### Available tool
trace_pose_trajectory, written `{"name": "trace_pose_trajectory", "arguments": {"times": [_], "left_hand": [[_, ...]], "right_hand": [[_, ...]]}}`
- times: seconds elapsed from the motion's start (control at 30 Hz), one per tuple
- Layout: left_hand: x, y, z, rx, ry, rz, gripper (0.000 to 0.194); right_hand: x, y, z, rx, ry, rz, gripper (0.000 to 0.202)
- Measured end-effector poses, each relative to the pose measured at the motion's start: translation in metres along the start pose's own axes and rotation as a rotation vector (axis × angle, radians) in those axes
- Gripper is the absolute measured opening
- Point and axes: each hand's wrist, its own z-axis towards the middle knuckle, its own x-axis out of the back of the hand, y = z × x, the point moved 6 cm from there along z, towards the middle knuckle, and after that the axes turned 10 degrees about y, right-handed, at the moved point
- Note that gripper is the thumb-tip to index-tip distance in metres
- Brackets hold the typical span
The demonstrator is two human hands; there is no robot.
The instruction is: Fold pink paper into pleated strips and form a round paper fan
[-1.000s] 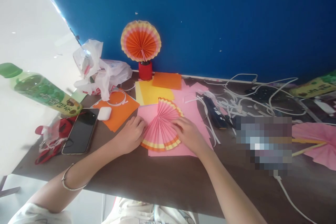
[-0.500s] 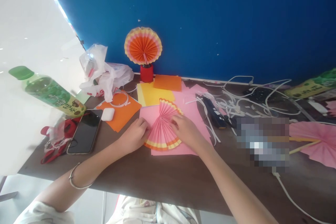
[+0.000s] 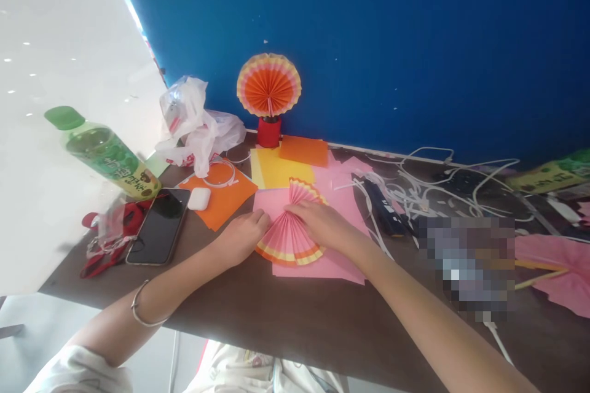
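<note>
Both hands press the pleated pink fan (image 3: 288, 234), which lies on a pink sheet (image 3: 322, 264) mid-bench (image 3: 295, 325). Since a second ago the right hand (image 3: 322, 225) has slid from the fan's right edge in toward its pinched centre; its fingers lie flat, gripping nothing. The left hand (image 3: 243, 234) stays at the left edge, fingers curled down on the pleats. The fan looks more closed on the right; likely the halves are being spread or joined. A phone (image 3: 160, 227) and bottle (image 3: 108, 156) sit left.
</note>
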Motion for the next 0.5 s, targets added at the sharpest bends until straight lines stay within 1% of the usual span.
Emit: {"name": "trace_pose_trajectory", "arguments": {"times": [0.07, 0.13, 0.23, 0.3, 0.43, 0.5], "left_hand": [[0.003, -0.002, 0.0, 0.025, -0.021, 0.025, 0.018], [0.007, -0.005, 0.0, 0.053, -0.032, 0.011, 0.016], [0.011, -0.007, -0.002, 0.107, -0.047, -0.123, 0.011], [0.012, -0.005, -0.004, 0.151, -0.054, -0.18, 0.013], [0.01, 0.002, -0.01, 0.217, -0.081, -0.097, 0.014], [0.008, 0.007, -0.011, 0.216, -0.099, -0.056, 0.014]], "right_hand": [[0.0, -0.001, 0.003, 0.004, -0.027, 0.009, 0.033], [0.0, -0.001, 0.006, -0.002, -0.038, 0.007, 0.029], [0.0, 0.0, 0.007, -0.013, -0.038, -0.005, 0.024], [-0.001, 0.0, 0.007, -0.018, -0.038, -0.01, 0.023], [-0.001, 0.001, 0.007, -0.017, -0.046, -0.011, 0.024], [0.0, 0.002, 0.007, -0.013, -0.048, -0.004, 0.025]]}}
